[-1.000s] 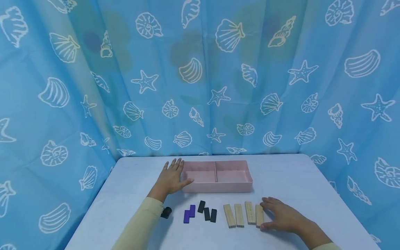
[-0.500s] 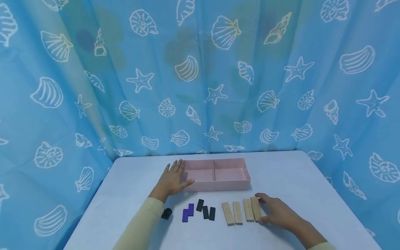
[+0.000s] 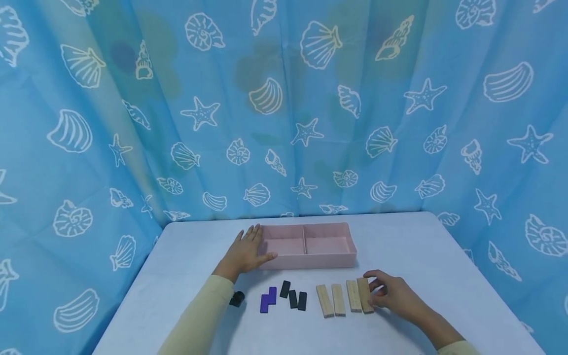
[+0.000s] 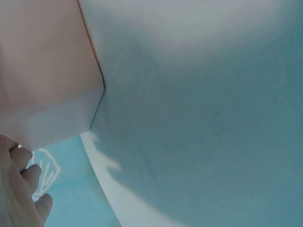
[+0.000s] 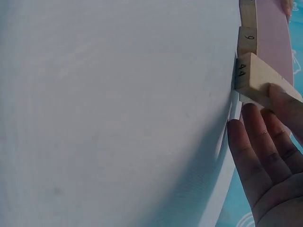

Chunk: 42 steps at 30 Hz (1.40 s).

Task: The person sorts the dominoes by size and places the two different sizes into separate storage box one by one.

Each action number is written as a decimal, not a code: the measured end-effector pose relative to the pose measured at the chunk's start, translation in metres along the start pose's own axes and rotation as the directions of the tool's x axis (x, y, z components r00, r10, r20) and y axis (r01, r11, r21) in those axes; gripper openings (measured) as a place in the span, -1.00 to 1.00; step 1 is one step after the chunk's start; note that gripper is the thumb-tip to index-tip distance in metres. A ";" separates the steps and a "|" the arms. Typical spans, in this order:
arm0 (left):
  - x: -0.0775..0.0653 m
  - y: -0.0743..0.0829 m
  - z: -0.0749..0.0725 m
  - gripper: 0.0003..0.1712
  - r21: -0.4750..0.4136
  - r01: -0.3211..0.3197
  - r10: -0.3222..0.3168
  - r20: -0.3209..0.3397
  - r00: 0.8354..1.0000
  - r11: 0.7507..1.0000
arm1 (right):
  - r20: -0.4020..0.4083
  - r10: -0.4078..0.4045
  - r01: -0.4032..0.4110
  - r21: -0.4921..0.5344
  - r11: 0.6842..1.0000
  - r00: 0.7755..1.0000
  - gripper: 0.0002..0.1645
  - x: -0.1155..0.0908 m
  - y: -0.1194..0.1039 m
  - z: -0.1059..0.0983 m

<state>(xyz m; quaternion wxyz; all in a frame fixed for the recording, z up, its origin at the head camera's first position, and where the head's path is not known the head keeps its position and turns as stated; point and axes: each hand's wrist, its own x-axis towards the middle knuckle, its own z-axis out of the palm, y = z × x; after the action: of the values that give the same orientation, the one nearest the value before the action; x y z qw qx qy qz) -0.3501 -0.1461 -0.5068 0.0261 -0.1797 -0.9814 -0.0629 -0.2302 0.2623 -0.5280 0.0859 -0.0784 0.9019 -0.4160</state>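
Note:
My left hand (image 3: pixel 243 252) lies at the left end of a pink two-compartment box (image 3: pixel 306 262), its fingers extended along the side and the thumb over the front rim. In the left wrist view the fingertips of that hand (image 4: pixel 31 177) are beside the box wall (image 4: pixel 52 52). With thumb and finger, my right hand (image 3: pixel 395 297) pinches the rightmost wooden block (image 3: pixel 365 295). The right wrist view shows this block (image 5: pixel 260 78) with "44" on its end, tilted beside a block (image 5: pixel 247 39) marked on its end. Other wooden blocks (image 3: pixel 338 300) lie to the left.
Two purple pieces (image 3: pixel 264 302) and several black pieces (image 3: pixel 293 299) lie in front of the box. A black object (image 3: pixel 237 298) is by the left sleeve. A blue seashell curtain (image 3: pixel 284 123) surrounds the white table (image 3: pixel 399 246).
My right hand has moved slightly left, from beside the rightmost block to pinching it, and the block now sits tilted. My left hand stays at the box.

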 end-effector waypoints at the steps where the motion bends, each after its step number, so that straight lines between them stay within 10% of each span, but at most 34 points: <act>1: 0.000 0.000 0.000 0.20 -0.013 0.005 -0.005 0.007 1.000 1.000 | 0.003 -0.012 0.012 0.019 1.000 1.000 -0.30 0.000 0.001 0.000; 19: 0.004 0.000 0.003 0.17 -0.091 0.056 -0.050 0.063 0.997 0.994 | -0.048 0.072 -0.061 0.207 0.977 0.996 -0.23 0.017 -0.015 -0.006; 42: 0.009 0.000 0.008 0.16 -0.125 0.047 -0.044 0.031 0.999 0.991 | -0.067 -0.057 0.069 0.199 0.978 0.996 -0.29 0.082 -0.060 -0.017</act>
<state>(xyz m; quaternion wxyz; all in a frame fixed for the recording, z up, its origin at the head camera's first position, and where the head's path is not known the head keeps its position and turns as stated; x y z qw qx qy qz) -0.3582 -0.1418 -0.5140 -0.0006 -0.1594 -0.9796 -0.1227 -0.3092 0.2191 -0.4783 0.0529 -0.0852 0.8545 -0.5097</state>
